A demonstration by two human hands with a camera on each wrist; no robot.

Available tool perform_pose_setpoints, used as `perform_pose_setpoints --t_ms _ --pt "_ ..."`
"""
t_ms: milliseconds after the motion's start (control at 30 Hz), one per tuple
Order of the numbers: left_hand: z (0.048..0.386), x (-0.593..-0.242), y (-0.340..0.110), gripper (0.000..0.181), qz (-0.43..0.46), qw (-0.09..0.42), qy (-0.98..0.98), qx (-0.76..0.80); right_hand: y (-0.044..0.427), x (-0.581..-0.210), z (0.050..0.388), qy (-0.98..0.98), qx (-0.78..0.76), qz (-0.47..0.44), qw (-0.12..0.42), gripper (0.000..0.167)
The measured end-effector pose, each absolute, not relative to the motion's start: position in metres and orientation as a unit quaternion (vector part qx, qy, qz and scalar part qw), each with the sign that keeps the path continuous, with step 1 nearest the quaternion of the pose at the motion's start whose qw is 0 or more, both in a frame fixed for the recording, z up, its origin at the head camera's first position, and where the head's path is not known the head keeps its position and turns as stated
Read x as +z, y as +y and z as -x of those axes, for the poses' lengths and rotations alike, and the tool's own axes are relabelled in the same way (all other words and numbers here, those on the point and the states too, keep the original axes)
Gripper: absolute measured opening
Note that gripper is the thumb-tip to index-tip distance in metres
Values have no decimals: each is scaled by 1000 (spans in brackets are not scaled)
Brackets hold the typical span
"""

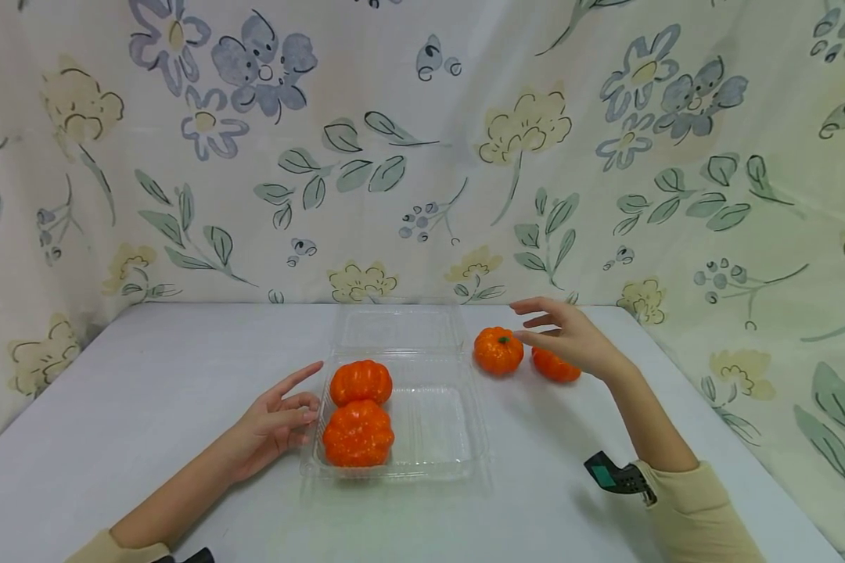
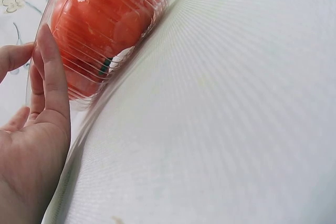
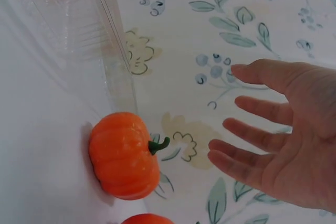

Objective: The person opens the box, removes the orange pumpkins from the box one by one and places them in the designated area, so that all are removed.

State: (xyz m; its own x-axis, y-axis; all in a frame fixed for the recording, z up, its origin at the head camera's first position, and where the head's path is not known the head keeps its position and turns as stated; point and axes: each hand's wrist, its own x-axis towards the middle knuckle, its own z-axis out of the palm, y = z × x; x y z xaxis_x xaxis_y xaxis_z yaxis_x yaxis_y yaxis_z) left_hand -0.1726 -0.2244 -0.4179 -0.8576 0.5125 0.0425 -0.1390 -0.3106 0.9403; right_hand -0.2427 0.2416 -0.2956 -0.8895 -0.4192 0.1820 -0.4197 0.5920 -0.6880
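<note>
A clear plastic clamshell box (image 1: 433,426) stands in the middle of the table with its lid (image 1: 398,328) folded back. Two orange toy pumpkins, a rear one (image 1: 361,383) and a front one (image 1: 358,434), sit along its left side. My left hand (image 1: 271,426) rests against the box's left wall, fingers loosely extended. Through that wall, the left wrist view shows an orange pumpkin (image 2: 105,14). My right hand (image 1: 570,335) hovers, fingers spread and holding nothing, above two more pumpkins: one with a green stem (image 1: 498,352), the other (image 1: 556,366) partly hidden by the hand.
The white table (image 1: 183,367) runs back to a flower-patterned cloth (image 1: 394,227) hanging behind it and along the sides. A black strap (image 1: 616,475) shows at the right sleeve. The right half of the box holds no pumpkin.
</note>
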Motion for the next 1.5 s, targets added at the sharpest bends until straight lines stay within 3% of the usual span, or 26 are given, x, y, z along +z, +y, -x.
perform_pose_setpoints --t_ms 967,1500 --pt "173 -417 -224 64 -164 206 557 788 191 -306 233 -860 415 -296 -20 40" --pt "173 -418 -224 63 -154 204 566 784 160 -305 229 -860 399 -317 -25 44"
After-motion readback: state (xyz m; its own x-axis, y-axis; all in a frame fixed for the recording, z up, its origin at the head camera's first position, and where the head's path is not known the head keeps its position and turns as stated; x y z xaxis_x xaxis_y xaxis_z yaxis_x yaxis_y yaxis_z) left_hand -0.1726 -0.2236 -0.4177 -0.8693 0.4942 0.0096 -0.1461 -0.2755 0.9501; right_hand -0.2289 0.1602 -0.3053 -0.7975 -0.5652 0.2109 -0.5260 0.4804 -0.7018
